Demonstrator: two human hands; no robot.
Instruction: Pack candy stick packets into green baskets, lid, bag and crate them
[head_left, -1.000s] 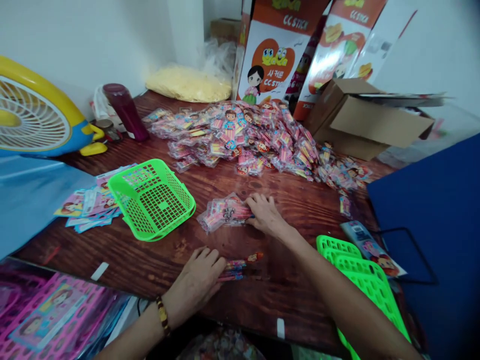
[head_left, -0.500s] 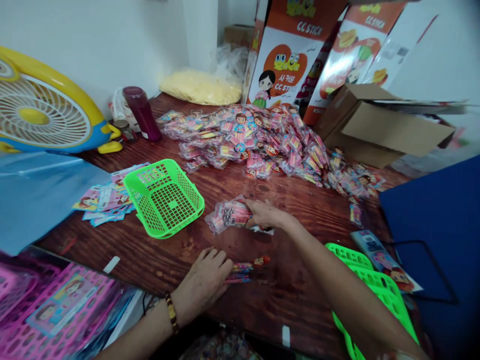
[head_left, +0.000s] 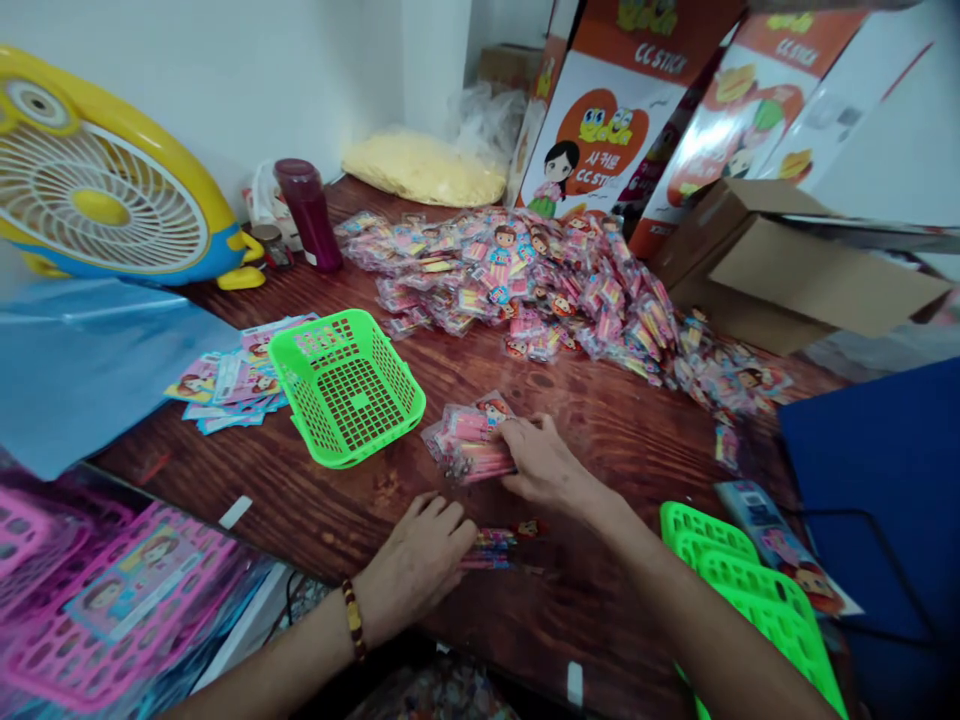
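Observation:
My right hand [head_left: 541,460] rests on a small stack of pink wrapped candy-stick packets [head_left: 469,443] on the dark wooden table [head_left: 615,420], fingers curled over the stack's right end. My left hand [head_left: 420,555], with a bead bracelet at the wrist, lies nearer the table's front edge with its fingers closed on a thin bundle of sticks [head_left: 499,545] that pokes out to the right. A large heap of the same packets [head_left: 540,280] spreads across the back of the table.
An empty green mesh basket [head_left: 346,385] stands left of the hands, with printed cards [head_left: 232,385] beside it. Stacked green baskets [head_left: 739,580] sit front right, pink baskets [head_left: 90,600] front left. A fan [head_left: 105,200], maroon bottle [head_left: 309,215], cardboard box [head_left: 795,265] and display boxes [head_left: 600,130] ring the back.
My right hand lifted the packet stack slightly, then set it back down a little closer to me. The left hand stayed on its bundle. The view drifted left.

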